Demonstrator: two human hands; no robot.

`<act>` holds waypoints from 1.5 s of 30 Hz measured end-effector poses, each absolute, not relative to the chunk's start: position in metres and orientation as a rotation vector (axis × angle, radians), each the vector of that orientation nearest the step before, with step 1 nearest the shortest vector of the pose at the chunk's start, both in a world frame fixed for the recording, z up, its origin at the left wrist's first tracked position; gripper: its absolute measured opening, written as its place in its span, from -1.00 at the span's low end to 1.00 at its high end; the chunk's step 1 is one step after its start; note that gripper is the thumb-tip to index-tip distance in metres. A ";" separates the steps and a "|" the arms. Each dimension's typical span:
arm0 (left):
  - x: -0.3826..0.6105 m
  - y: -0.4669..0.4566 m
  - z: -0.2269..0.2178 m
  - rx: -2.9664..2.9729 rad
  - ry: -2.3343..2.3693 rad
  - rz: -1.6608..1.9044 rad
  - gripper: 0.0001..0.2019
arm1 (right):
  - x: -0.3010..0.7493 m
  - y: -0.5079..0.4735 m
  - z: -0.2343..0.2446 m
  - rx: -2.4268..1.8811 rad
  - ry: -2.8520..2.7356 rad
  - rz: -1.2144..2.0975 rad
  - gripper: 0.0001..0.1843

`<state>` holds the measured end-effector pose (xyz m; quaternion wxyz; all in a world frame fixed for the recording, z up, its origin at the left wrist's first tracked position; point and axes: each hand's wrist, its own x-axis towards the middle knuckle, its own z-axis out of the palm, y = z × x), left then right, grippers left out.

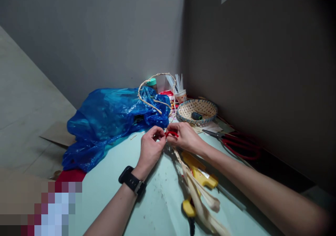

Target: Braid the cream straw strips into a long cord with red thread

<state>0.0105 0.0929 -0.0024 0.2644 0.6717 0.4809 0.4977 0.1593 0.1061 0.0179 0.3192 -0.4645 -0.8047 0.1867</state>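
My left hand (151, 145) and my right hand (183, 135) meet over the pale green tabletop (110, 190), both with fingers pinched together. Between them they hold a small red curved piece (172, 133), perhaps a loop or strip. My left wrist wears a black watch (131, 180). Pale flat strips (195, 190) trail from under my right hand toward me, lying across a yellow glue gun (200, 174).
A crumpled blue plastic bag (107, 119) lies at the left with a bent cane loop (154, 89) on it. A woven basket (197, 111) holding a dark spool, a cup of sticks (180, 94) and red-handled scissors (236, 145) stand by the dark wall at the right.
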 end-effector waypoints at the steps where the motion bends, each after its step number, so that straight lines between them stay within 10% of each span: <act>1: 0.010 0.093 -0.003 1.807 1.296 1.349 -0.94 | 0.160 0.107 0.017 -1.215 -2.107 0.517 -0.91; 19: 0.018 0.086 0.001 1.823 1.349 1.395 -0.85 | 0.161 0.102 0.023 -1.214 -2.297 0.330 -0.88; 35: 0.015 0.087 -0.003 1.521 1.335 1.370 -0.93 | 0.169 0.116 0.013 -1.037 -2.037 1.051 -0.80; 45: 0.010 0.089 0.000 1.697 1.394 1.298 -0.90 | 0.163 0.104 0.018 -1.228 -2.285 0.403 -0.86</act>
